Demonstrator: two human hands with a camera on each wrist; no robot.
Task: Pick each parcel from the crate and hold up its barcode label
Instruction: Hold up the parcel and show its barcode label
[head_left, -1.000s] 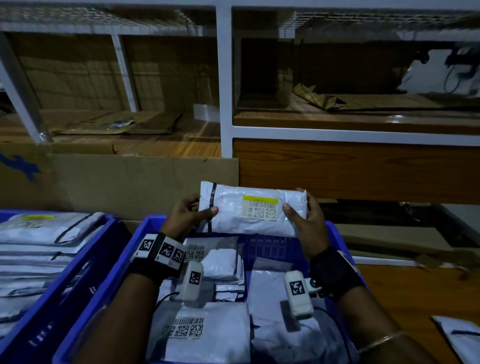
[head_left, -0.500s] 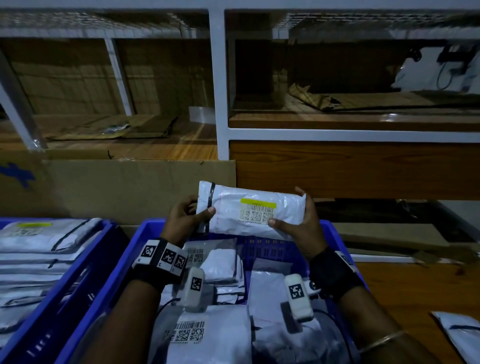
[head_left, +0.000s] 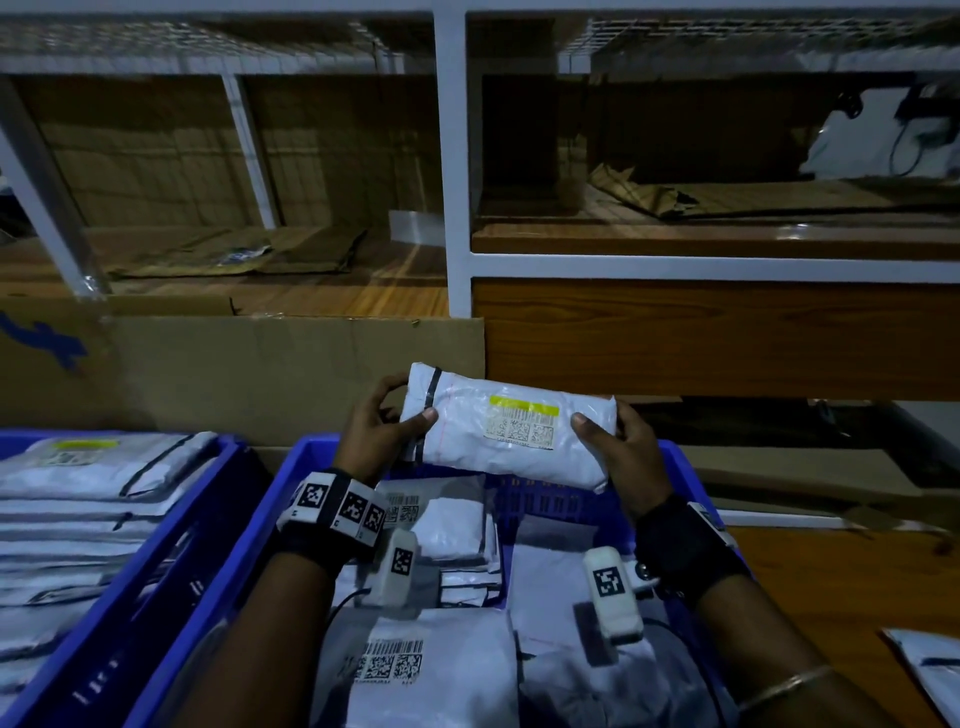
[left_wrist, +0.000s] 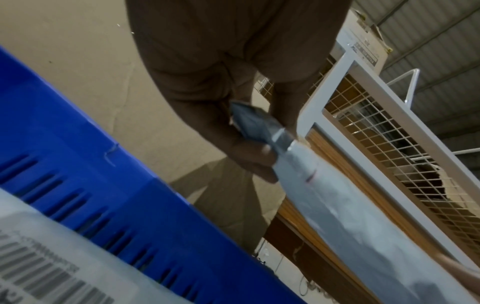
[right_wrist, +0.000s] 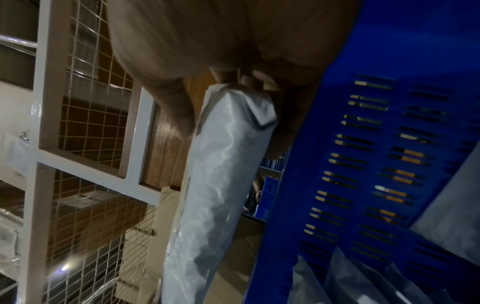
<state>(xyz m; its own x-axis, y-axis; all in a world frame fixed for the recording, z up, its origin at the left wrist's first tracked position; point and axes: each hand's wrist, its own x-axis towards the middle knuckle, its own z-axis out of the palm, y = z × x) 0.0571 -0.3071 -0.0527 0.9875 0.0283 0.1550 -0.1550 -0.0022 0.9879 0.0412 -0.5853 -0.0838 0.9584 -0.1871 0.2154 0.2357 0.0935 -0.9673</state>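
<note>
A white parcel (head_left: 506, 434) is held up above the far edge of the blue crate (head_left: 291, 478), clear of the parcels that lie inside it. The left hand (head_left: 376, 423) grips the parcel's left end, thumb on the front beside the dark seal strip and fingers curled behind. The right hand (head_left: 626, 447) grips the right end the same way, thumb pressed on the front just right of the barcode label (head_left: 522, 423). The label, with its yellow band along the top, faces the head camera. From the left wrist view the parcel (left_wrist: 337, 207) runs away from the curled fingers. A second blue crate (head_left: 156, 561) stands just left, stacked with parcels. Compared with a second ago, the parcel tilts a little more, its right end lower, and the right thumb sits lower on the front; both hands keep their grip.
</note>
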